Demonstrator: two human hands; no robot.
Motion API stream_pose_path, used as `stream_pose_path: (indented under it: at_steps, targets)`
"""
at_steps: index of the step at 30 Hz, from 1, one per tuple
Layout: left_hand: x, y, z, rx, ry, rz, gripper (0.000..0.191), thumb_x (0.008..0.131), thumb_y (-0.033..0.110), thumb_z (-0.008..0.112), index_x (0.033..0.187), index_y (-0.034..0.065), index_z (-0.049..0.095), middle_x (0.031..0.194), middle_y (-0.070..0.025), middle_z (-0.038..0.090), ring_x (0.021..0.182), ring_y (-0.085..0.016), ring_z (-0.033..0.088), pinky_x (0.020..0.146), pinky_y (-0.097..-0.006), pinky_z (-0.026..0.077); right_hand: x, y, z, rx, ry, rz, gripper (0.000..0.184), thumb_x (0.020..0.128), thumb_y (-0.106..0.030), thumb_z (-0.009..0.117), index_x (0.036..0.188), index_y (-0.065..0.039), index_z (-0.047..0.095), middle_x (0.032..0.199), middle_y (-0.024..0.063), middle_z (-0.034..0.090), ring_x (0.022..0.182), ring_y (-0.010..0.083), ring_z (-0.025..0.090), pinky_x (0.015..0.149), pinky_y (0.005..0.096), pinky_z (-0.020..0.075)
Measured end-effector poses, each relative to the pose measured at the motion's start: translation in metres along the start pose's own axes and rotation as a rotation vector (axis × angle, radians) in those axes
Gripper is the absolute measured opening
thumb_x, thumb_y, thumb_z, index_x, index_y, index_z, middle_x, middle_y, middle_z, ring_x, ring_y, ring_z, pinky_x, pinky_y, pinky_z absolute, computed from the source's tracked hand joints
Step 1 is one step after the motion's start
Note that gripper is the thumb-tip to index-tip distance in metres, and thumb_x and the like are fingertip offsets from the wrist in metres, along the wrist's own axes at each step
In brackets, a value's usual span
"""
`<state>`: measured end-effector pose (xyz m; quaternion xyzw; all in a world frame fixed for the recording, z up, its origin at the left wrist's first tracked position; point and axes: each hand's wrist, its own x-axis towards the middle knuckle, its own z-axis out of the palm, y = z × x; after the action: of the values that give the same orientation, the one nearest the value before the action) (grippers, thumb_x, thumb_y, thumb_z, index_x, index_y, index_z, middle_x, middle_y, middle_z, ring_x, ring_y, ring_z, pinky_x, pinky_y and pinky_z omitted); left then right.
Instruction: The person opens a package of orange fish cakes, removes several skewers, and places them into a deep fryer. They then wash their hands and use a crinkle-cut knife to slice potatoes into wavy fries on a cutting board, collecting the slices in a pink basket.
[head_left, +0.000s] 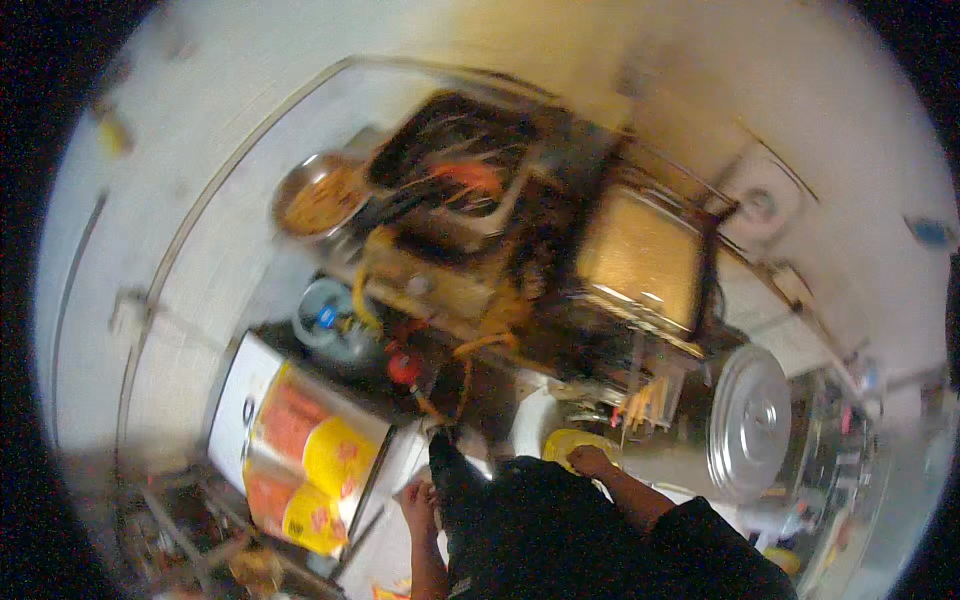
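Note:
My left hand (420, 499) hangs low beside my dark clothing, with its fingers curled. Blur hides whether anything is in it. To its left stands a large container (319, 457) with red and yellow printing on its side. My right hand (590, 460) is bent up on the other side of my body, its fingers also curled. It overlaps the edge of a yellow object (559, 446), perhaps a bowl or tub; I cannot tell if they touch. Whether this hand grips something is also unclear.
Ahead is a blurred cooking station with a dark pan (420, 142), a round vessel of brown food (319, 199) and a framed golden panel (641, 255). Below are a gas cylinder (334, 322), yellow hose (360, 289) and red fitting (405, 367). Right is a round metal lid (750, 424).

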<state>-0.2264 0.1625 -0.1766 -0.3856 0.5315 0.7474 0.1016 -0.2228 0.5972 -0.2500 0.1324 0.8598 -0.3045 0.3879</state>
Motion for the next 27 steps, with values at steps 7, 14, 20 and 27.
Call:
stream_pose_path:
  at_steps: [7,14,20,27]
  targets:
    - [-0.001,0.055,0.087,0.263,-0.333,0.092,0.027,0.097,0.02,0.06,0.116,0.0017,0.059,0.101,-0.0116,0.068,0.088,-0.021,0.067,0.074,-0.0324,0.055,-0.022,0.06,0.042,0.007,0.13,-0.159,0.028,0.082,-0.035,0.061,0.093,-0.011,0.07,0.093,0.0132,0.069,0.092,0.0322,0.067,0.078,0.0446,0.0544]
    - [0.01,0.056,0.17,0.722,-0.669,0.374,0.032,0.098,0.029,0.061,0.114,0.0022,0.066,0.093,-0.0036,0.068,0.084,-0.013,0.062,0.077,-0.0287,0.05,-0.067,0.172,0.146,0.031,0.362,-0.03,0.015,0.09,-0.023,0.058,0.084,-0.01,0.064,0.073,0.0051,0.064,0.059,0.0216,0.06,0.053,0.0371,0.0489]
    - [0.01,0.042,0.198,0.75,-0.876,0.242,0.029,0.099,0.028,0.059,0.113,0.0031,0.066,0.095,-0.0034,0.068,0.088,-0.012,0.062,0.079,-0.0273,0.05,-0.116,0.171,0.207,1.305,0.162,0.69,0.016,0.082,-0.027,0.063,0.077,-0.012,0.061,0.068,0.0066,0.065,0.061,0.0228,0.066,0.055,0.0351,0.0541]
    - [0.017,0.081,0.238,1.192,-1.254,0.074,0.033,0.102,0.032,0.05,0.106,0.0046,0.068,0.103,-0.0062,0.07,0.09,-0.016,0.062,0.083,-0.032,0.05,-0.127,0.074,0.236,0.445,0.31,0.513,0.022,0.078,-0.034,0.063,0.081,-0.013,0.07,0.082,0.0091,0.071,0.081,0.0291,0.07,0.071,0.0414,0.0557]
